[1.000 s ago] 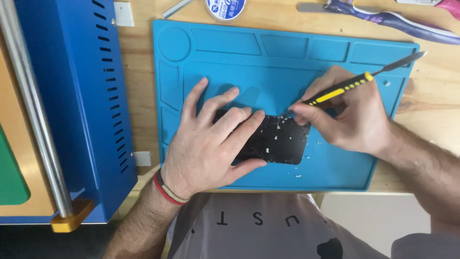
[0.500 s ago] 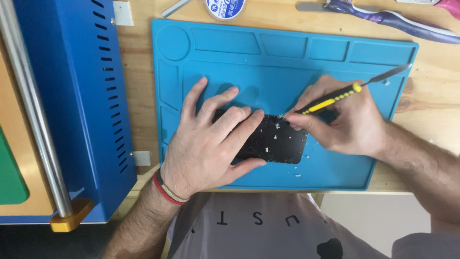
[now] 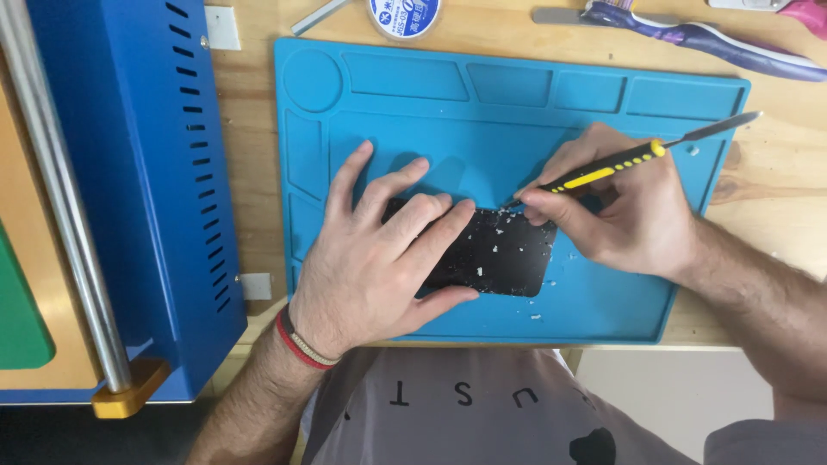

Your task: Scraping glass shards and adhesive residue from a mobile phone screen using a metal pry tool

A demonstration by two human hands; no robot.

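- Two hands work one black phone (image 3: 504,254), lying flat on the blue mat (image 3: 517,129).
- Your left hand (image 3: 379,258) presses it down, fingers spread, gripping nothing.
- Your right hand (image 3: 620,211) pinches the yellow-handled scraper (image 3: 603,175), tip at the top edge.
- Scraping residue looks underway; next calls for shallow, steady strokes.

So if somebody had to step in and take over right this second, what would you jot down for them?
Left hand: pressed flat on the black phone, pinning it to the blue work mat.
Right hand: pen-style grip on the yellow-and-black scraping tool, its tip at the phone's upper edge.
Done: pale flakes lie scattered over the phone's face and on the mat beside it.
Left: cannot tell how much of the edge remains to be scraped; much of the phone is hidden under the left hand.
Nearby: blue metal box at left, tape roll above the mat.
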